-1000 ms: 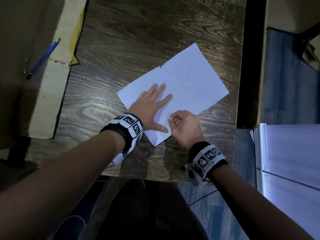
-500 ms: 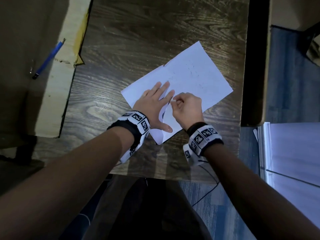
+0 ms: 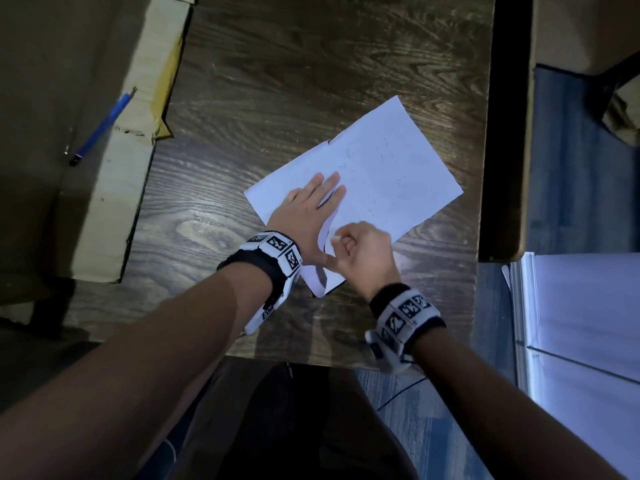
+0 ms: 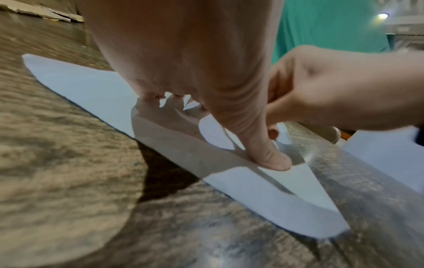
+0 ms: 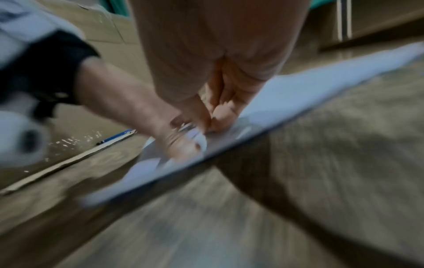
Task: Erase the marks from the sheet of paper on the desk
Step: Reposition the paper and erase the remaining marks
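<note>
Head view: sheet of paper (image 3: 388,174) pinned by flat left hand (image 3: 304,216) | small white eraser (image 3: 335,239) pinched in curled right hand (image 3: 363,254) | risk: near corner may be crumpled or torn if rubbed hard toward the unpinned edge.

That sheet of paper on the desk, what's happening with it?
A person is erasing marks from the sheet of paper. Their left hand lies flat on it, pinning it to the wooden desk. Their right hand pinches a small white eraser against its near part. Small dark specks remain farther up.
</note>
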Demonstrator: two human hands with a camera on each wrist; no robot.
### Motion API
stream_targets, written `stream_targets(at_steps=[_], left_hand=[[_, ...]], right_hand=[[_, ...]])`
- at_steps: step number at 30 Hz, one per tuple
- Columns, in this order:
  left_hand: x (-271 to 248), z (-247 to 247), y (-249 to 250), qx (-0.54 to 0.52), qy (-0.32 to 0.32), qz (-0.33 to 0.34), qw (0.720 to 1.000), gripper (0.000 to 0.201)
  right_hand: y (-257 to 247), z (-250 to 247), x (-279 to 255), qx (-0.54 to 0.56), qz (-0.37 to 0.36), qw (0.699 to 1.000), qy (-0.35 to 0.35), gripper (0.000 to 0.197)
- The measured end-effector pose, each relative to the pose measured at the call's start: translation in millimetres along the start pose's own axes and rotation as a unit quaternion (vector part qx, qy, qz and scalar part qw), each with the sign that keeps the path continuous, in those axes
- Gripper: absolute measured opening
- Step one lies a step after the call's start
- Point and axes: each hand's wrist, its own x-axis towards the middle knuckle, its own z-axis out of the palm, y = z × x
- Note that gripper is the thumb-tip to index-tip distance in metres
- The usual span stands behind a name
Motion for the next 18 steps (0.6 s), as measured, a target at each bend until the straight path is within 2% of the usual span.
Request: stream_targets(at_steps=[2,5,7,10,12,15,16,18], left_hand=[[-0.3,-0.1,0.0,-0.007,-0.004,-0.003,1.0,0.138],[0.6,-1.9,1.8,-0.012,-0.014,-0.008,1.0,0.143],[0.3,-0.9,2.0,-0.011,-0.01,-0.011,1.0,0.144],[0.3,0.0,0.1,-0.008,0.001,-0.009,1.0,0.141],[0.4,1.1,-0.4,-0.008,0.0,-0.01,1.0,0.142],[0.5,-1.1,0.8,-0.021,-0.011,-0.012,1.0,0.145],[0.2,-2.0,0.9,-0.021,-0.011,-0.014,1.0,0.145],[-0.5,-1.1,1.0,-0.026,-0.005,-0.016,1.0,0.145]], right_hand=[[-3.0,-6.7,26.0,-0.033,-0.006,0.999,0.01,0.012],[-6.0,-10.9,58.2,-0.018,0.009,0.998,0.064,0.009],[-4.4,-3.4,39.5,-0.018,0.016,0.997,0.068,0.011],[-2.1,3.1,-2.7,-0.006,0.0,1.0,0.023,0.01],[-6.7,-3.2,10.3,-0.035,-0.008,0.999,0.006,0.011],[-11.9,-10.6,54.6,-0.025,0.009,0.998,0.057,0.012],[-10.3,-9.2,58.6,-0.011,0.016,0.997,0.078,0.011],[-7.7,-1.9,38.4,-0.015,0.019,0.997,0.073,0.012]])
